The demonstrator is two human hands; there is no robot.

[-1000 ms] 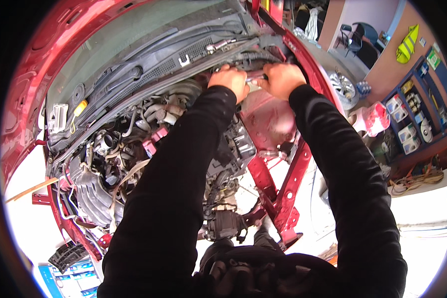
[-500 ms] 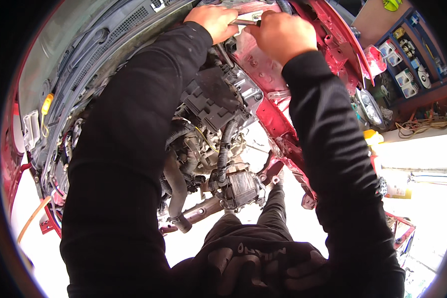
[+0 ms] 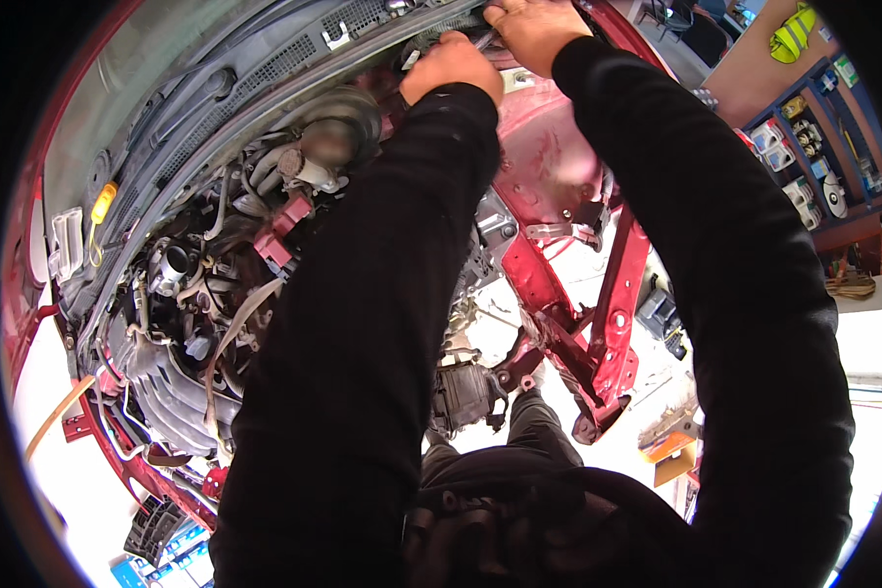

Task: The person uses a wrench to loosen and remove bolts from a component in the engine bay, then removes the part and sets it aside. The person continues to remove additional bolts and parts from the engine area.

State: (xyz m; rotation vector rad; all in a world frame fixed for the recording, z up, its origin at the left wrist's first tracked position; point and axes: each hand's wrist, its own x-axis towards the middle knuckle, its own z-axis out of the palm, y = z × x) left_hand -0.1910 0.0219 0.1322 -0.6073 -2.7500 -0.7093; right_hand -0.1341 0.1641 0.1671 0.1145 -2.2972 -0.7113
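Both arms, in black sleeves, reach up to the far corner of a red car's engine bay. My left hand [image 3: 453,71] is closed in a fist close to the grey cowl edge [image 3: 363,54]; what its fingers hold is hidden. Just right of it and farther up, my right hand [image 3: 539,31] has its fingers curled downward at the top edge of the picture. Whatever they grip cannot be made out. Below the hands lies the red inner fender panel [image 3: 549,147], with a pale plate [image 3: 519,80] at its upper end.
Engine parts and hoses fill the left, with a grey intake manifold [image 3: 167,377] and a red plastic piece [image 3: 284,230]. A red frame rail [image 3: 617,314] stands front right. A yellow-handled item [image 3: 104,201] lies on the windscreen. Shelves with bottles [image 3: 774,147] stand at far right.
Both hands have moved farther up, the left also to the right. The metal rod-like tool seen between them earlier no longer shows clearly. My view has shifted, revealing more engine and the red rail.
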